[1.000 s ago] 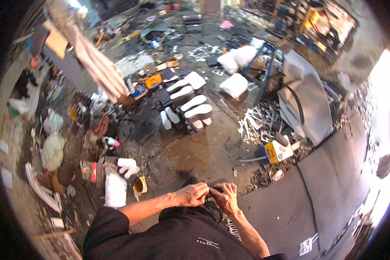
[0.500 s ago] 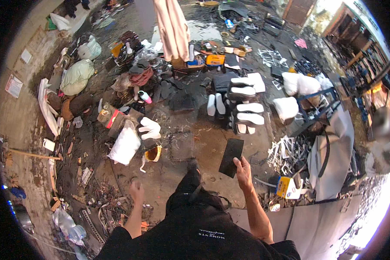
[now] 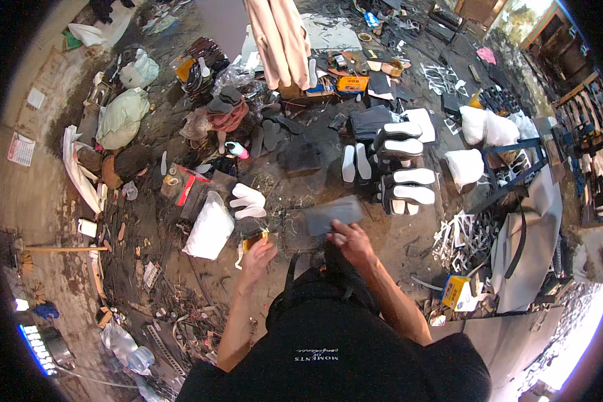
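Note:
A thin dark rectangular sheet (image 3: 332, 215), blurred by motion, is gripped by my right hand (image 3: 352, 242) at its near edge. My left hand (image 3: 258, 260) has come up on the left with its fingers curled. Whether anything is between those fingers is hidden. Just beyond them, partly covered by the hand, is a small yellow container (image 3: 253, 240); I cannot tell if they touch. White shoe soles (image 3: 248, 200) lie past it, beside a stuffed white bag (image 3: 210, 226). To the right, white-soled dark shoes (image 3: 409, 185) lie in stacked rows with their soles showing.
White strip scraps (image 3: 456, 239) are heaped at the right, near a yellow box (image 3: 457, 293) and a dark blue frame (image 3: 509, 175). A red-striped box (image 3: 184, 184) stands at the left. Pale cloth (image 3: 279, 44) hangs at the far side.
The dark sheet has swung left and turned from upright to nearly crosswise, with my right hand following. My left hand has moved forward and right, up to the yellow container. The view has shifted slightly.

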Demonstrator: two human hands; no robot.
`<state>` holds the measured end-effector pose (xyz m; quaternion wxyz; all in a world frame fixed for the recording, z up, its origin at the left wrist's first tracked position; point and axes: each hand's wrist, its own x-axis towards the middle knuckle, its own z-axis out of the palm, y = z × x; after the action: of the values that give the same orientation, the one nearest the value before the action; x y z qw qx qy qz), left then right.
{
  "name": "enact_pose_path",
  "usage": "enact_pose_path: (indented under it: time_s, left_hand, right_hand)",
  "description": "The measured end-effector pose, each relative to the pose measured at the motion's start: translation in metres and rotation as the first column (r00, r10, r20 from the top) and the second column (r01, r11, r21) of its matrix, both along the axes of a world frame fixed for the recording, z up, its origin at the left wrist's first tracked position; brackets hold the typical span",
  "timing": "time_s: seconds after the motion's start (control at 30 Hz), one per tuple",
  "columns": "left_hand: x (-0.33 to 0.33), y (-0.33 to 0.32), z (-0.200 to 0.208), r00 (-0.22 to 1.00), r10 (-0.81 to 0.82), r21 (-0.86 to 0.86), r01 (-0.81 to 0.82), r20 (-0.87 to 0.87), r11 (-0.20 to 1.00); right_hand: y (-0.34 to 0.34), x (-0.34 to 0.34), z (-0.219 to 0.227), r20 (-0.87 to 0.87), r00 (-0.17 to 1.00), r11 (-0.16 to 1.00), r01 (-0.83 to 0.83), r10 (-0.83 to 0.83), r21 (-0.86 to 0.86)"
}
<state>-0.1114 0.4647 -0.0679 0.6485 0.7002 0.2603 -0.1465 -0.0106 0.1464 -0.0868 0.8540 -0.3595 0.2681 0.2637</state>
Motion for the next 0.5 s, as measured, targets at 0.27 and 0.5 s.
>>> enact_pose_path:
  time_s: [0.27, 0.5]
  left_hand:
    - [0.137, -0.066, -0.005, 0.826, 0.562, -0.468, -0.512, -0.040, 0.721]
    - [0.235, -0.048, 0.009, 0.799, 0.591, -0.544, -0.547, -0.113, 0.636]
  right_hand:
    - [0.106, 0.121, 0.007, 0.035, 0.911, 0.907, -0.411, 0.410, 0.089]
    - [0.119, 0.247, -0.061, -0.112, 0.771, 0.772, -0.597, 0.627, 0.219]
